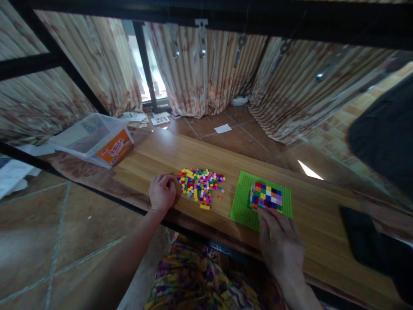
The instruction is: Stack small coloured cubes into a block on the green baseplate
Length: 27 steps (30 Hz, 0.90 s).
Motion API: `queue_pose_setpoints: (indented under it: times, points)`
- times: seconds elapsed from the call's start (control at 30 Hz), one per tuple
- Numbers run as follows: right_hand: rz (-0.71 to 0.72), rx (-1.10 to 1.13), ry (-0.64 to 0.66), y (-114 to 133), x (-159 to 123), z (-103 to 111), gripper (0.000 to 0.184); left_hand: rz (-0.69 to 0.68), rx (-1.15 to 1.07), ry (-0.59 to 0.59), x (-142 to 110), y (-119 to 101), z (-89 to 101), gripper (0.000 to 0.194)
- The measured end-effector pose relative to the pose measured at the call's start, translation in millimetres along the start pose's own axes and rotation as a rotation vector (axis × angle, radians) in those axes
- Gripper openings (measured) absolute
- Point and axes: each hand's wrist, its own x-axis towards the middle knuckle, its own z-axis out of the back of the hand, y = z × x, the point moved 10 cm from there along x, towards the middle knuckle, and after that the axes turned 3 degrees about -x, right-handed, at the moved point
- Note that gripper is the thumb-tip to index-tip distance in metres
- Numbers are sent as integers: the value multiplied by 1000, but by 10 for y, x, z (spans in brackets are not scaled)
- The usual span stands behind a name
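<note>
On a green studded baseplate (pixel 240 202) stands a low block of multicoloured building bricks (pixel 266 194). My right hand (pixel 282 239) is at the near side of this block, its bent fingers touching the edge and its thumb lower on the left. Part of the block's near face is hidden behind the fingers. My left hand (pixel 162 192) rests on the table, fingers curled in, just left of a pile of loose bricks (pixel 201 183). Whatever its fingers might hold is hidden.
The wooden table (pixel 155 150) is long and narrow. A clear plastic bin (pixel 87 144) with an orange label stands at its left end. A dark object (pixel 364 237) lies at the right. Papers (pixel 222 128) lie on the tiled floor before striped curtains.
</note>
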Motion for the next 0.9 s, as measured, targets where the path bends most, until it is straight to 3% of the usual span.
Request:
queue_pose_setpoints:
  times: [0.17, 0.3, 0.43, 0.67, 0.9]
  points:
    - [-113, 321, 105, 401, 90, -434, 24, 1, -7, -6, -8, 12, -1, 20]
    - [-145, 347, 178, 555, 224, -758, 25, 9, -7, -5, -12, 19, 2, 19]
    - [-127, 328, 213, 628, 300, -933, 22, 24, -12, -7, -18, 34, 3, 19]
    - [-116, 320, 227, 670, 309, -970, 23, 19, 4, -20, -24, 28, 13, 20]
    - [-183, 489, 163, 529, 191, -665, 19, 0, 11, -1, -3, 21, 3, 19]
